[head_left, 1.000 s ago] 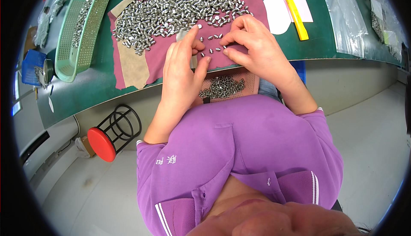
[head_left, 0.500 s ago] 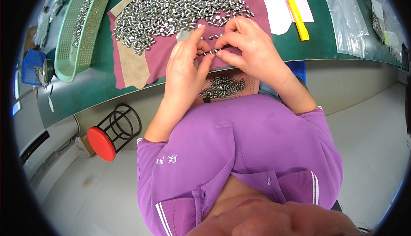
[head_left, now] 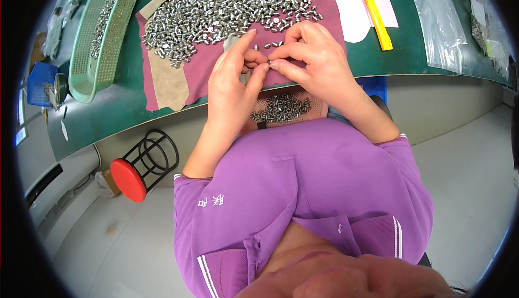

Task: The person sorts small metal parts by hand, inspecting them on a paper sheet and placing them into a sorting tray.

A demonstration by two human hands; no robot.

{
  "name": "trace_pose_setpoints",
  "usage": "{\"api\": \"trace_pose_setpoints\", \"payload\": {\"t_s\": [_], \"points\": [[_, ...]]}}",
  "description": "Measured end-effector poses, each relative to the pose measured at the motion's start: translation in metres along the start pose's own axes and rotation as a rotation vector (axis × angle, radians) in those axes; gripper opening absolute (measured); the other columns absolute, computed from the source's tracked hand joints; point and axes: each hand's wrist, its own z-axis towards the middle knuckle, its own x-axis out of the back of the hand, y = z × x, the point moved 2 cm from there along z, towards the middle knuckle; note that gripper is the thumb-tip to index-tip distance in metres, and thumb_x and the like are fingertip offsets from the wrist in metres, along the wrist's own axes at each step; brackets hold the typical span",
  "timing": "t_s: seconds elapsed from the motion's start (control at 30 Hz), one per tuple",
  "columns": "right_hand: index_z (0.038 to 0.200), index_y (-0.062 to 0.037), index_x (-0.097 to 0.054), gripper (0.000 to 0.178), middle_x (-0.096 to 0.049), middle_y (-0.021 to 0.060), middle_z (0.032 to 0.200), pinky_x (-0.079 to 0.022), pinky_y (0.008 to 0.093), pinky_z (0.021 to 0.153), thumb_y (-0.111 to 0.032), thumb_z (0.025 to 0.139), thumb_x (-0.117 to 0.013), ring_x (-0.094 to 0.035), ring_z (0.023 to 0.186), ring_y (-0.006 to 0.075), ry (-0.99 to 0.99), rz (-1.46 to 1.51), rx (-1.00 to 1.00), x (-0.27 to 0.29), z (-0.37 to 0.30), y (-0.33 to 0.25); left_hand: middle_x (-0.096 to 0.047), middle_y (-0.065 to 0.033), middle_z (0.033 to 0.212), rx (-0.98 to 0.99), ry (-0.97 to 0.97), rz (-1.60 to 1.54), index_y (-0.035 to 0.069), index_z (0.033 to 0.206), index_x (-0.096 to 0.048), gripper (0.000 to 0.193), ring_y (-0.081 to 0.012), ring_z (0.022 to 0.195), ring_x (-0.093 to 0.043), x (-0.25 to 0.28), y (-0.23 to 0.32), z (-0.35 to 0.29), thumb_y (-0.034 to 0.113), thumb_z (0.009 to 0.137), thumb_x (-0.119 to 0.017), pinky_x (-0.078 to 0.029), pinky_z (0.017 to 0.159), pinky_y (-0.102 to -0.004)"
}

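Observation:
Above the table's front edge, my left hand (head_left: pixel 231 81) and my right hand (head_left: pixel 319 57) meet fingertip to fingertip. Each is closed in a thumb-and-finger pinch. A small shiny metal part (head_left: pixel 269 63) shows between the two pinches, mostly covered by the fingers; whether it is one piece or two joined ones I cannot tell. Just beyond my hands, a wide heap of small silver metal parts (head_left: pixel 216 14) is spread over a dark pink cloth (head_left: pixel 203 76). A few loose parts lie close to my right fingers.
Below my hands is a pink basket (head_left: pixel 319 110) with more metal parts. A long green basket (head_left: pixel 81 73) stands at left, beside a blue bin (head_left: pixel 40 84). A yellow utility knife (head_left: pixel 377 19), white paper (head_left: pixel 353 17) and plastic bags (head_left: pixel 435 22) lie right. A red-topped stool (head_left: pixel 128 180) stands lower left.
My fingertips have come closer together, and less metal shows between them than before. The heap and the baskets look the same.

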Motion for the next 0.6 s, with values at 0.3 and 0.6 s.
{"api": "trace_pose_setpoints", "payload": {"t_s": [0.3, 0.6], "points": [[0.087, -0.0122, -0.073, 0.023, -0.054, 0.0029, 0.09, -0.047, 0.0362, 0.079, -0.015, 0.067, -0.082, -0.056, 0.088, 0.0237, -0.031, 0.023, 0.058, 0.0015, -0.0021, 0.0024, -0.066, -0.0034, 0.087, -0.147, -0.054, 0.072, 0.004, 0.139, -0.053, 0.069, -0.0196, 0.082, -0.061, 0.0036, 0.0005, -0.0047, -0.008, 0.074, -0.075, -0.051, 0.078, -0.0332], [0.094, -0.014, -0.075, 0.029, -0.055, 0.0047, 0.096, -0.048, 0.0375, 0.085, -0.018, 0.067, -0.083, -0.056, 0.095, 0.0241, -0.123, -0.038, 0.022, 0.0014, -0.0052, 0.0036, -0.065, -0.0061, 0.092, -0.117, -0.045, 0.072, 0.004, 0.141, -0.051, 0.072, -0.0209, 0.087, -0.061, 0.0059, 0.0032, -0.0058, -0.007, 0.074, -0.075, -0.051, 0.08, -0.0348]]}}
